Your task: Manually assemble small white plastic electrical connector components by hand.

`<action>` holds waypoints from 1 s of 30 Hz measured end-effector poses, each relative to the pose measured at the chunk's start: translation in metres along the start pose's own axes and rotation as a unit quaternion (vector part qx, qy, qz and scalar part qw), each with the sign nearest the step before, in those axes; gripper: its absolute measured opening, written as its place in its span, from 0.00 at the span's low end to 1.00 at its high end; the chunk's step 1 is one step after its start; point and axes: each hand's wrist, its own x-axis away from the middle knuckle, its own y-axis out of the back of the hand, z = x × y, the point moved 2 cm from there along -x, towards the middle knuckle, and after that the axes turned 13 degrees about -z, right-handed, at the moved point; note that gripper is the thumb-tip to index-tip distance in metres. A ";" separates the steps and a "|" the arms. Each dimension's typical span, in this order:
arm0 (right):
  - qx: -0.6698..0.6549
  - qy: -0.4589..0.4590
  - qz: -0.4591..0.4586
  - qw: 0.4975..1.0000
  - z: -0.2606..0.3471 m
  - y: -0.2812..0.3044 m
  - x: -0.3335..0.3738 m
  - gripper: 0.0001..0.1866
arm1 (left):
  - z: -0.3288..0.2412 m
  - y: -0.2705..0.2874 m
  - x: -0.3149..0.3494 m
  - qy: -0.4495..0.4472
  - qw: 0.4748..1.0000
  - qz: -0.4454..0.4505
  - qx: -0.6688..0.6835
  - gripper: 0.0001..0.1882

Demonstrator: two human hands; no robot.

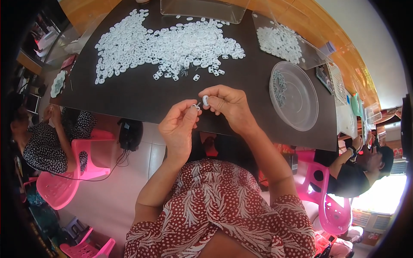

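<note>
Over the table's near edge, my two hands are close together. My left hand [177,125] pinches a small white plastic piece [196,107] with what looks like a thin metal pin standing out of it. Between the thumb and fingers of my right hand [233,105] is a white oval plastic piece [205,100], just apart from the left one. Beyond them a wide pile of white oval pieces [185,43] covers the far part of the dark table [129,92]. A few small metal pins [184,72] lie at the pile's near edge.
To the right, a round clear tray [306,116] holds small metal screws or pins [279,86]. Behind it a clear bin [309,63] contains more white pieces [279,43]. Another clear container [202,13] stands at the back. People sit left and right on pink chairs [81,159].
</note>
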 end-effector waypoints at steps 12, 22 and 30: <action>0.006 0.046 -0.042 0.998 -0.001 -0.004 0.001 0.07 | 0.002 -0.001 0.002 -0.001 1.000 -0.010 -0.017 0.09; 0.020 0.081 -0.053 0.995 0.002 -0.010 0.004 0.06 | 0.002 0.003 0.003 -0.019 0.998 -0.016 -0.062 0.08; 0.070 0.133 -0.062 0.987 -0.006 -0.014 0.004 0.07 | 0.003 0.005 0.001 -0.030 0.997 -0.016 -0.074 0.08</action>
